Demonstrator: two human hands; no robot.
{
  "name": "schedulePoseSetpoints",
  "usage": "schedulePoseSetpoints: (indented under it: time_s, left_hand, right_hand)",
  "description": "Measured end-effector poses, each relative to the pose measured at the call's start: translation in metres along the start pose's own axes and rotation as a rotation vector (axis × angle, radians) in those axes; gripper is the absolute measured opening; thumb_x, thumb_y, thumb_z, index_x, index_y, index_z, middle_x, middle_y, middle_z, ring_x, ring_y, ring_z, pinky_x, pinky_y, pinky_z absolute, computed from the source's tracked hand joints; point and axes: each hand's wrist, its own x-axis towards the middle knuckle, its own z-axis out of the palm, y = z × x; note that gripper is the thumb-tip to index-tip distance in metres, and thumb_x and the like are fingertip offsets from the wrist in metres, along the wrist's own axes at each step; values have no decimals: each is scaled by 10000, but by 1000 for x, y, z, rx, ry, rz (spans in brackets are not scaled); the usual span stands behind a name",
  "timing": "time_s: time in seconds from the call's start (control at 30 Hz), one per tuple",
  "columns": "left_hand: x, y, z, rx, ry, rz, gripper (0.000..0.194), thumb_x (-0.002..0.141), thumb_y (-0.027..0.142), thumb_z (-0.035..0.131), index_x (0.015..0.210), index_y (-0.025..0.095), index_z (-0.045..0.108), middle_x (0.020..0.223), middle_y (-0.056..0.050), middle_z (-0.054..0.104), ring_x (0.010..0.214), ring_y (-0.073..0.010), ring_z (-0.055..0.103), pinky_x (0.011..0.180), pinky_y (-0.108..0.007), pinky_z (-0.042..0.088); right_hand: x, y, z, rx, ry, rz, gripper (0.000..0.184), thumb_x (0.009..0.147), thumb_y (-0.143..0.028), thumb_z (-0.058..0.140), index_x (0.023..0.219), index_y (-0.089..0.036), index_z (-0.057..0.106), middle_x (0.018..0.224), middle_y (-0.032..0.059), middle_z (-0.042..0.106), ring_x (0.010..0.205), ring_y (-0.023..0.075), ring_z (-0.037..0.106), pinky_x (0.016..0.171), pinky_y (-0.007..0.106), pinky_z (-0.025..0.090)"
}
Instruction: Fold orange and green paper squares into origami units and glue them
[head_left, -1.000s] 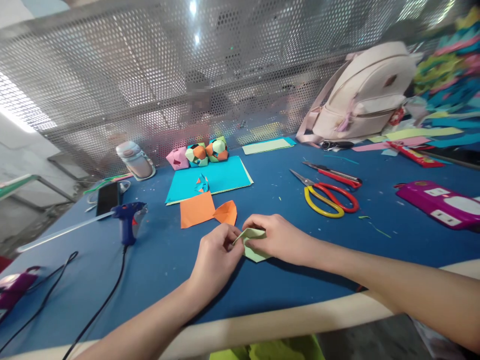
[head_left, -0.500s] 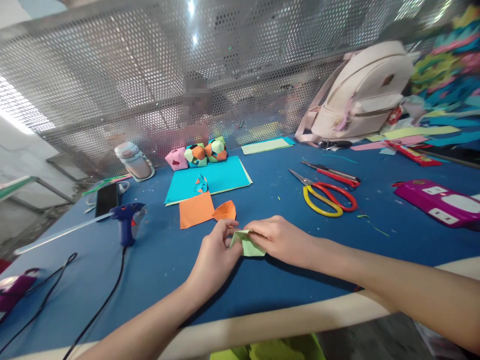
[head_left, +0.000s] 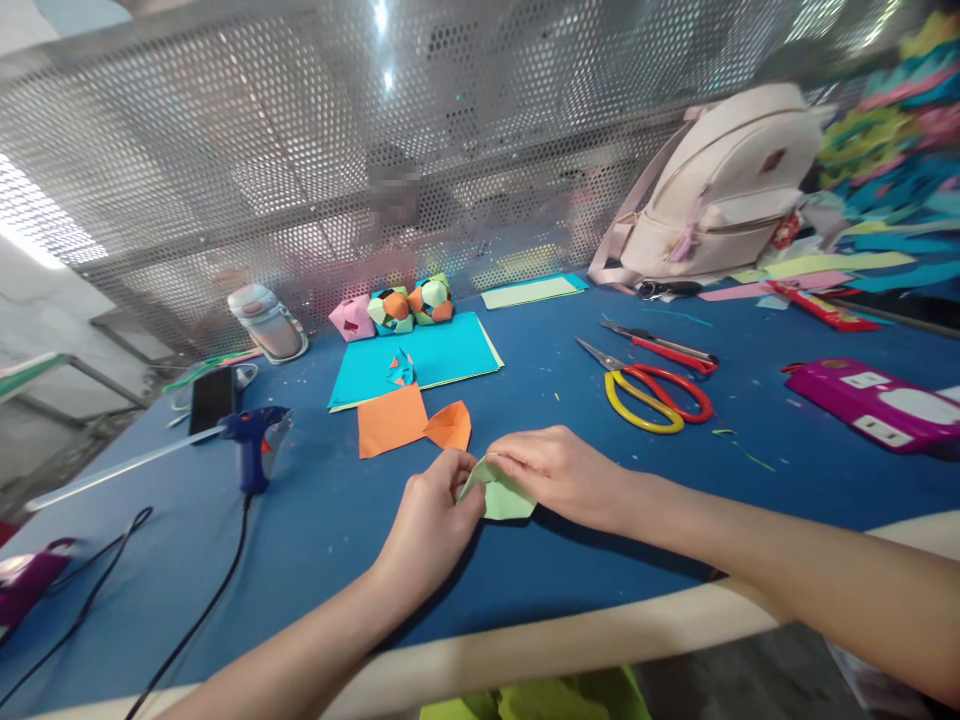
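Observation:
A pale green folded paper (head_left: pixel 507 497) is pinched between both hands near the front of the blue table. My left hand (head_left: pixel 435 510) grips its left side, thumb on the near face and fingers behind. My right hand (head_left: pixel 559 475) holds its upper right edge, with the fingertips partly hidden. Just beyond my left fingers lies a folded orange paper piece (head_left: pixel 450 426). It touches a flat orange paper square (head_left: pixel 391 422), which meets the front edge of a stack of blue sheets (head_left: pixel 450 350). A small blue and orange folded piece (head_left: pixel 403 368) rests on that stack.
Scissors (head_left: pixel 645 400) and a red cutter (head_left: pixel 667 348) lie to the right, beyond my right hand. A blue glue gun (head_left: pixel 256 445) with a trailing cord stands left. Paper balls (head_left: pixel 394 310), a bottle (head_left: pixel 266 322), a backpack (head_left: pixel 724 185) and a purple power strip (head_left: pixel 874 405) are around.
The green paper has been tilted up and shows more of its face. Both hands have shifted only slightly, keeping their hold. Other things on the table stay put.

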Motion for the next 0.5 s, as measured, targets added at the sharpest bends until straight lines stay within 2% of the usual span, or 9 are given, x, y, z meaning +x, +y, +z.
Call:
schedulePoseSetpoints:
  time_s: [0.13, 0.33, 0.43, 0.5]
  left_hand:
    - [0, 1, 0, 34, 5, 10, 102, 805, 236, 484, 756, 179, 553, 601, 37, 493, 558, -112, 401, 520, -213, 297]
    - [2, -2, 0, 31, 17, 26, 110, 813, 236, 490, 719, 184, 515, 588, 49, 464, 558, -106, 392, 515, -213, 294]
    - [5, -3, -3, -17, 52, -1, 68, 798, 224, 500, 741, 187, 503, 621, 50, 492, 562, -103, 415, 515, -209, 311]
    - [7, -3, -5, -63, 95, -19, 31, 777, 202, 508, 791, 181, 526, 699, 35, 550, 588, -103, 457, 539, -210, 344]
  right_hand:
    - [1, -1, 2, 22, 18, 16, 192, 901, -235, 496, 833, -151, 655, 791, 57, 684, 705, 158, 613, 633, 249, 405]
    - [0, -2, 0, 16, -37, 2, 305, 942, -239, 405, 802, -167, 667, 767, 59, 690, 718, 167, 624, 664, 270, 428]
    - [0, -7, -6, 107, -2, 96, 237, 924, -283, 435, 983, -174, 636, 961, 81, 693, 861, 192, 634, 733, 290, 447]
    - [1, -11, -7, 186, 25, 214, 303, 869, -329, 519, 1125, -172, 558, 1043, 91, 665, 867, 196, 634, 717, 293, 462]
